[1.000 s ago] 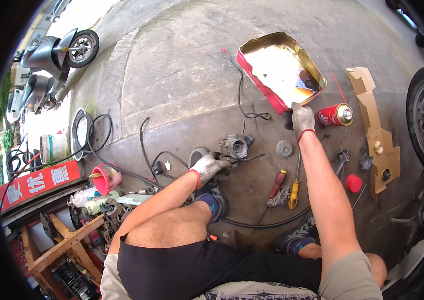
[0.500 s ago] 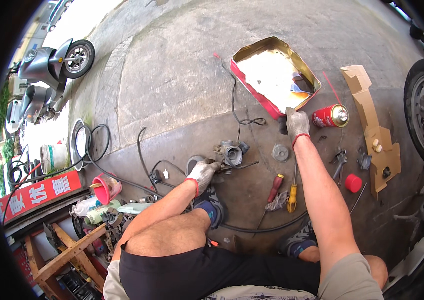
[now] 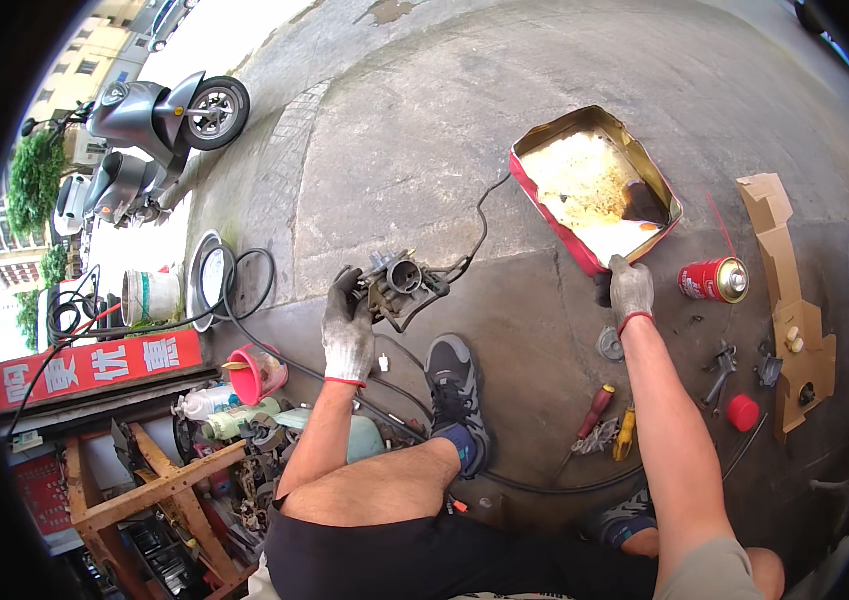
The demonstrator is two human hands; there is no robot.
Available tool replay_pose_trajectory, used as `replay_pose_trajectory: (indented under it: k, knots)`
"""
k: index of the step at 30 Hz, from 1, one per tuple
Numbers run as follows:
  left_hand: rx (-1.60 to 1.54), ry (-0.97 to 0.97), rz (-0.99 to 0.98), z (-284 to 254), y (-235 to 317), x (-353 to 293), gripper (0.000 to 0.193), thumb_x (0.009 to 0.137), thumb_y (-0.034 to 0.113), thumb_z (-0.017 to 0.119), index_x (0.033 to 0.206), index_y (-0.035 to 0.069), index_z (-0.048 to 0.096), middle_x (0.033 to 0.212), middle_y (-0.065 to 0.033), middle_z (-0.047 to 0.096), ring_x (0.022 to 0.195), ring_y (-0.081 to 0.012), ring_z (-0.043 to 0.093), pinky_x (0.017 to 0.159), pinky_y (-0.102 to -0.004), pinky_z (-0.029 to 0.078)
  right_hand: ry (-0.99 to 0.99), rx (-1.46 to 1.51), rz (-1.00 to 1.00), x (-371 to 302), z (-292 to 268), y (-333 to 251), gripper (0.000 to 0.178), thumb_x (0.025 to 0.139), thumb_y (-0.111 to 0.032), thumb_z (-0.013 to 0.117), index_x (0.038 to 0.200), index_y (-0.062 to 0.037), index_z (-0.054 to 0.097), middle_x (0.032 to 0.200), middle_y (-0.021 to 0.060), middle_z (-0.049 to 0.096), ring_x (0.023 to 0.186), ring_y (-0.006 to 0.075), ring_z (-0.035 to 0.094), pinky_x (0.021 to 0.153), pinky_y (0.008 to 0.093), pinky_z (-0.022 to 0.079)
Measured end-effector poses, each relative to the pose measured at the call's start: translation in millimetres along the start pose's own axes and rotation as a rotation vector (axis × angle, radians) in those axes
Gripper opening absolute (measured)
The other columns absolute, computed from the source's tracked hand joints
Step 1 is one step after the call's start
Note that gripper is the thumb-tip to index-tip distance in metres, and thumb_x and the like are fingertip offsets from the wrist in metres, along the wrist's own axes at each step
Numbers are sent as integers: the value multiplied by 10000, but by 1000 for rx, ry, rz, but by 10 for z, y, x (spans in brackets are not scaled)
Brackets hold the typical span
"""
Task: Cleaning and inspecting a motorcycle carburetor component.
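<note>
Head view. Your left hand [image 3: 348,325], gloved in grey with a red cuff, is clamped on a carburetor [image 3: 400,283] and holds it raised clear of the concrete ground [image 3: 415,150], in front of your left knee. A black cable [image 3: 478,225] runs from the carburetor toward the near left corner of the tray.

Your right hand [image 3: 629,290], gloved the same way, is stretched well apart from the left. It rests at the near rim of a red metal tray [image 3: 557,222], fingers curled downward; you cannot tell from this angle whether they are closed on the rim or merely pressing on it. The tray is tilted and holds yellowish residue with a dark patch in its far right corner.

Just beside the right hand, a red spray can [image 3: 713,280] lies on its side. A small round metal part [image 3: 611,344] lies near your right wrist. A red-handled screwdriver [image 3: 593,411] and a yellow-handled one [image 3: 625,433] lie beside your right forearm. A red cap [image 3: 743,412] and a strip of cardboard [image 3: 790,300] lie further right.

To your left stand a pink funnel [image 3: 250,372] and a white bucket [image 3: 150,296]; two scooters [image 3: 145,120] are parked beyond.
</note>
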State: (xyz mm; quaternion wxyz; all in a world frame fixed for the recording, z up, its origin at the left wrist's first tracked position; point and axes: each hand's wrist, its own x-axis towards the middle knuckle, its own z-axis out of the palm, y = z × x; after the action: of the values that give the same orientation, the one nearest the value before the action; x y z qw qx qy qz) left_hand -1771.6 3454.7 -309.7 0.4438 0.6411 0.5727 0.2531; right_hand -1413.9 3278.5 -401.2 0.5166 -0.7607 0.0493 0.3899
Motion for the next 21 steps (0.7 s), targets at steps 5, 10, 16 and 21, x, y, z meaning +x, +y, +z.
replay_pose_trajectory:
  k: [5, 10, 16, 21]
  knots:
    - [52, 223, 269, -256, 263, 87, 413, 915, -70, 509, 1326, -26, 506, 1181, -152, 622, 1066, -198, 608, 917, -311, 492, -8, 84, 3, -5, 77, 47, 299, 881, -245, 598, 885, 54, 617, 660, 134, 638, 427, 202, 558, 384, 347, 437]
    - [113, 439, 308, -601, 313, 266, 369, 904, -81, 535, 1270, -36, 522, 1078, -117, 638, 945, -183, 619, 829, -299, 511, 54, 101, -31, 93, 35, 55, 281, 861, -246, 598, 789, 21, 648, 617, 109, 625, 398, 189, 535, 370, 337, 419]
    - [50, 548, 259, -822, 341, 300, 351, 898, -129, 538, 1234, -28, 539, 1148, -114, 619, 1011, -180, 606, 887, -294, 499, 113, -7, -58, 254, 10, 228, 324, 854, -256, 616, 832, 66, 648, 653, 128, 643, 454, 194, 574, 404, 349, 440]
    - [51, 700, 225, -1297, 31, 452, 477, 804, -202, 430, 1250, -51, 509, 1178, -149, 588, 1043, -211, 592, 930, -304, 465, 145, -122, -98, 417, -124, 346, 382, 826, -283, 634, 833, 99, 651, 680, 153, 663, 501, 203, 613, 446, 360, 470]
